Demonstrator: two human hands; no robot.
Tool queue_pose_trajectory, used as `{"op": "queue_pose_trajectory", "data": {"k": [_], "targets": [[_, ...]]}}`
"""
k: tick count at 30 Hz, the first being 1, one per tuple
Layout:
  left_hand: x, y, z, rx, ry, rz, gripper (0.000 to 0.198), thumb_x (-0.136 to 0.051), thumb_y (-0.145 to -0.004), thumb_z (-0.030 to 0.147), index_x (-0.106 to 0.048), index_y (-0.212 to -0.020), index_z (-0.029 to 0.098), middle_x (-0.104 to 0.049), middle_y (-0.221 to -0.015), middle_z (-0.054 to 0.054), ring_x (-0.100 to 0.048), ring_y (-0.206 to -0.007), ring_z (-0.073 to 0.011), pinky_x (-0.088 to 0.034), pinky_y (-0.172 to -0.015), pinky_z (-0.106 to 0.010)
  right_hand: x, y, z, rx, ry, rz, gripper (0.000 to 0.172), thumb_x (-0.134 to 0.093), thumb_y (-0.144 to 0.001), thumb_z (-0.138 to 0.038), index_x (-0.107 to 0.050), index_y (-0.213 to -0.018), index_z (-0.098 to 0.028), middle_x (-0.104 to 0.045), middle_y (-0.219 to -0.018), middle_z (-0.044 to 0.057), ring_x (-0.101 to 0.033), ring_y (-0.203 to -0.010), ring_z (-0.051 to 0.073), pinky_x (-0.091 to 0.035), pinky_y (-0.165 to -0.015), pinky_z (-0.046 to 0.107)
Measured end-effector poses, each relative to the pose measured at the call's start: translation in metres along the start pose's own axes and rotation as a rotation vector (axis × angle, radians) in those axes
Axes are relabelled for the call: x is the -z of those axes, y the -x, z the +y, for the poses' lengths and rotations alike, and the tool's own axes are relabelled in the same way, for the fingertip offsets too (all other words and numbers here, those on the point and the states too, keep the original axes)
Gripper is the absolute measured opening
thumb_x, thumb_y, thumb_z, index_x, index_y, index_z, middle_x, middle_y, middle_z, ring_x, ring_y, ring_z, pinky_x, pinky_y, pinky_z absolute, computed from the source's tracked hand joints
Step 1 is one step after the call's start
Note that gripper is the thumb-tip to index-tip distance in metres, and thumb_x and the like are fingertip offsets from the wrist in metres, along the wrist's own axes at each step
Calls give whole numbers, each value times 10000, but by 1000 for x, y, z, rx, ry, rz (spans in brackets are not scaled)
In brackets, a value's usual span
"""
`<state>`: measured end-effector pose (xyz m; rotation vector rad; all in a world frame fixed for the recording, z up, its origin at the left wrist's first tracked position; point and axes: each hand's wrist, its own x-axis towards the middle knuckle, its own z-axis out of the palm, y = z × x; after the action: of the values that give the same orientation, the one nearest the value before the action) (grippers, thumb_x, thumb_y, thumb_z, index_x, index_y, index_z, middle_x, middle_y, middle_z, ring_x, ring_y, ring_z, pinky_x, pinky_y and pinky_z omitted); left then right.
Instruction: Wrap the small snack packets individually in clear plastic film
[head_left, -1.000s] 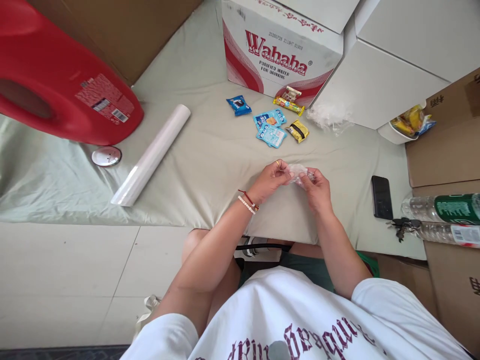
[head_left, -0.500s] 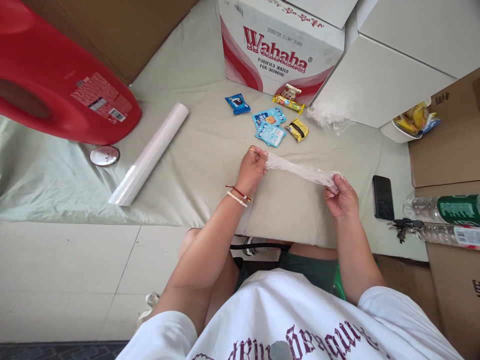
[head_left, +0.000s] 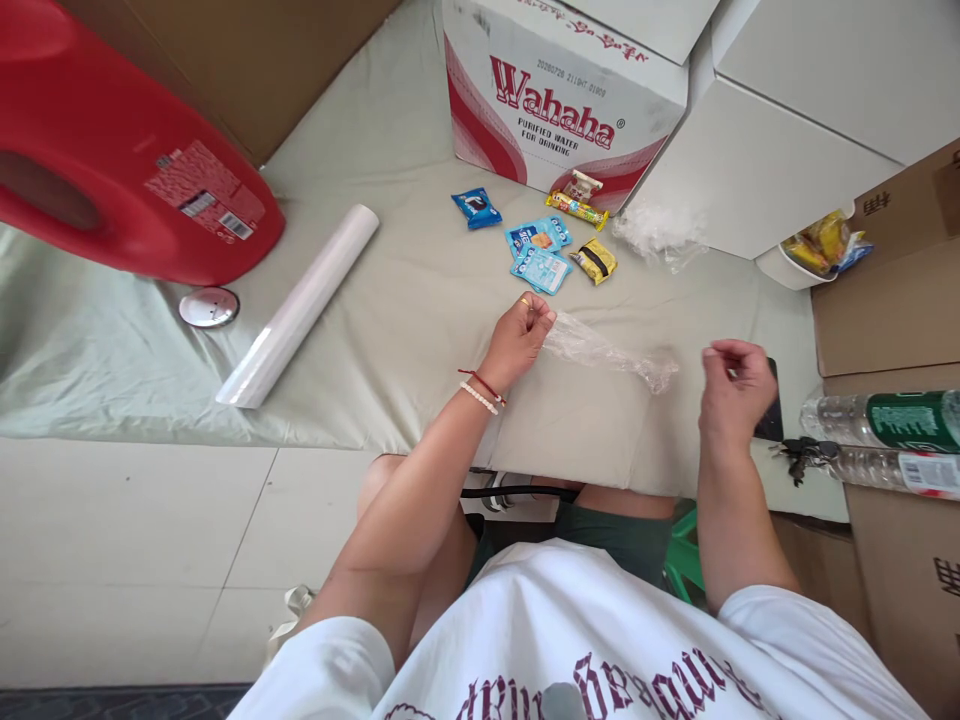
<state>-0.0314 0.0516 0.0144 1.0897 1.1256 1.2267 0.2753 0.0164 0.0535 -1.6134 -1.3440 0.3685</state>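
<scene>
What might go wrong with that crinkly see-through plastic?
The clear plastic might slip, because only the left hand holds it, by one end. Its other end is loose and crumpled, so it could stick to itself. The right hand, apart from the plastic, might bump the phone, which it partly hides from view.

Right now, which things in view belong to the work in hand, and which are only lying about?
Probably the work in hand:
clear plastic film strip, pinched in the left hand
perhaps the film roll, untouched

Apparently just lying about:
Wahaha water carton
light-blue snack packets
red jug
black phone, partly behind the right hand
keys
green-labelled plastic bottle
</scene>
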Motion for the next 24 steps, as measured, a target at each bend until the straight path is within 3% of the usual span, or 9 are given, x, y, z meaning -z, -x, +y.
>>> {"op": "queue_pose_trajectory", "data": {"k": [1,4,6,8,11,14,17,24], "targets": [[0,0,0,-6,-4,-8,202,-686,-937,324,-529,-868,217,-461,-670,63,-387,-585,-100,-310,-598,-249,-11,4,-11,64,5,-69,233,-733,-884,-442,-716,-1007,-245,-679,-973,39,-626,-792,179,-548,-720,344],[1,1,3,4,-27,-35,185,-699,-925,354,-585,-925,209,-458,-646,68,-403,-585,-111,-317,-600,-256,-48,17,-35,219,51,-476,311,-726,-894,-407,-741,-1173,-272,-688,-1194,72,-619,-721,155,-553,-682,346],[4,2,5,29,-41,-78,226,-729,-894,349,-633,-1030,196,-474,-643,72,-427,-587,-114,-336,-603,-256,-69,20,-38,273,111,-597,293,-688,-907,-371,-750,-1177,-274,-703,-1128,67,-611,-699,161,-561,-694,359],[9,2,7,82,-55,-154,326,-772,-841,320,-656,-1112,182,-515,-656,70,-465,-591,-117,-359,-604,-257,-80,18,-35,285,161,-566,214,-652,-918,-338,-772,-1079,-267,-705,-967,49,-613,-715,180,-566,-723,368],[15,0,8,152,-102,-249,224,-779,-804,307,-699,-961,168,-563,-658,45,-486,-585,-117,-359,-588,-262,-81,13,-29,274,167,-457,167,-646,-921,-331,-782,-998,-272,-708,-944,41,-624,-743,186,-563,-711,361],[16,-2,7,152,-99,-214,161,-737,-832,320,-685,-809,170,-604,-696,18,-487,-588,-111,-373,-593,-267,-73,12,-31,310,128,-379,175,-630,-951,-335,-796,-990,-292,-730,-1011,44,-670,-834,201,-577,-755,380],[12,-3,5,147,-31,-186,173,-746,-836,331,-677,-808,174,-615,-726,17,-500,-592,-105,-403,-616,-269,-66,17,-34,322,115,-306,188,-619,-975,-343,-801,-1004,-310,-741,-1057,47,-697,-929,219,-593,-819,411],[8,-1,0,183,53,-149,224,-768,-855,318,-612,-770,182,-554,-650,43,-505,-570,-88,-399,-597,-236,-53,25,-21,178,-5,-169,175,-686,-936,-419,-773,-953,-268,-717,-1017,52,-693,-863,211,-619,-721,396]]}}
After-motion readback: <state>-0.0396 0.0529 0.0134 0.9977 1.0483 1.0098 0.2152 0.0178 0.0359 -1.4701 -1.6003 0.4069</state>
